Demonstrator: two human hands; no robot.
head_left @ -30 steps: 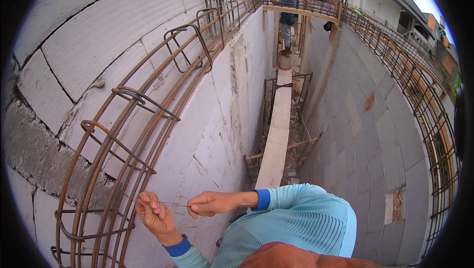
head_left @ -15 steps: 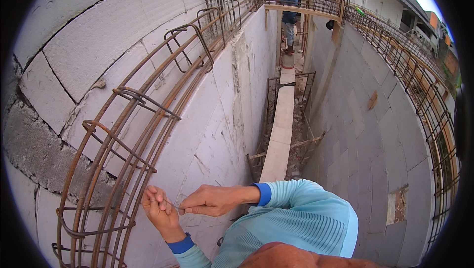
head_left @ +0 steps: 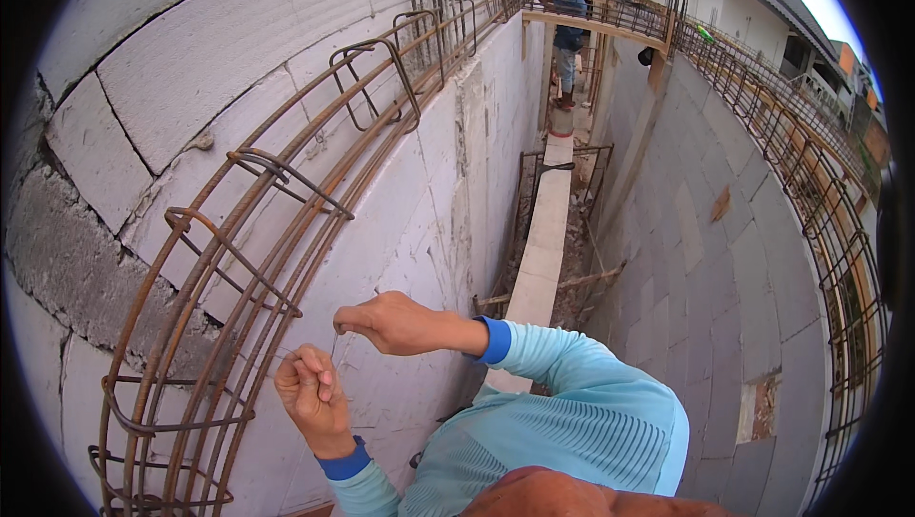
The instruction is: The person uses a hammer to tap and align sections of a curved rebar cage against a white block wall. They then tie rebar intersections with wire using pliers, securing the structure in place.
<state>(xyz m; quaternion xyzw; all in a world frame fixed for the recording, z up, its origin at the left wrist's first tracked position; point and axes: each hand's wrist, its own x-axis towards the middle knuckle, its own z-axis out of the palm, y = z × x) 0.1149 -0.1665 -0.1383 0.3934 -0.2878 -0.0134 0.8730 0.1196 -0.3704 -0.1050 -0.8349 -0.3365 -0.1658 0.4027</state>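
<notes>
Thin binding wire (head_left: 335,340) shows at the fingertips of my right hand (head_left: 405,324), which is closed in a pinch around it. Lower and to the left, my left hand (head_left: 313,391) is raised with its fingers curled, and fine wire ends stick out beside them. The two hands are a little apart, both in front of the pale block wall. Just left of them runs a rusty rebar cage (head_left: 205,307) of long bars with bent stirrups, lying along the wall top. Neither hand appears to touch the cage.
A narrow plank walkway (head_left: 538,250) runs away below between two walls, held by a metal scaffold frame (head_left: 596,174). Another person (head_left: 569,36) stands at its far end. A second rebar cage (head_left: 810,174) tops the right wall (head_left: 696,260). A wooden beam (head_left: 596,26) crosses the gap.
My right hand has moved up and slightly left, away from my left hand. My left hand stays at nearly the same place, fingers still curled. The view has shifted slightly.
</notes>
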